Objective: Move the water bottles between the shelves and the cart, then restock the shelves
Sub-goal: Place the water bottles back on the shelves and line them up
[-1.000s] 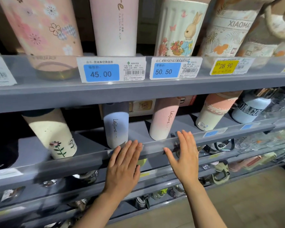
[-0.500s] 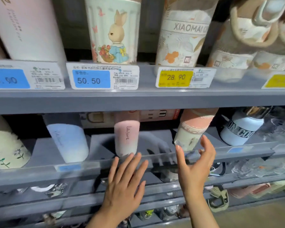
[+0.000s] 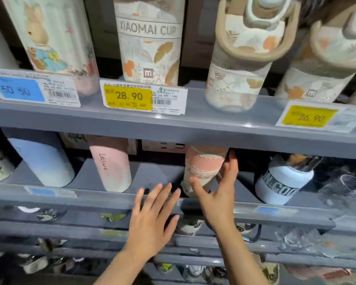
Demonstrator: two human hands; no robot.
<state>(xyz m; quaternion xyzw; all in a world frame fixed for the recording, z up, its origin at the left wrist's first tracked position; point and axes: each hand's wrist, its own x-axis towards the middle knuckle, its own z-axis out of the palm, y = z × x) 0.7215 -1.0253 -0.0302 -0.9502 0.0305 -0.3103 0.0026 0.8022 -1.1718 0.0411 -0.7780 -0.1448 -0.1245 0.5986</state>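
A pink and cream bottle (image 3: 201, 167) stands on the second shelf (image 3: 90, 197), tucked under the shelf above. My right hand (image 3: 218, 194) straddles it: the thumb lies across its lower front and the fairly straight fingers run up its right side. I cannot see a firm grip. My left hand (image 3: 152, 219) hovers flat with fingers spread over the shelf's front rail, just left of that bottle, holding nothing. Left of it stand a pink "Leisure" bottle (image 3: 111, 165) and a pale blue bottle (image 3: 43, 161).
A white bottle with a dark lettered band (image 3: 282, 186) stands right of my right hand. The top shelf carries a rabbit-print bottle (image 3: 49, 36), a Xiaomai cup (image 3: 150, 44) and handled leaf-print bottles (image 3: 245, 58) behind price tags (image 3: 130, 96). Lower shelves hold several small items.
The view has slid right along the shelves. My right hand has moved up and forward around the pink and cream bottle, and my left hand has followed to the right.
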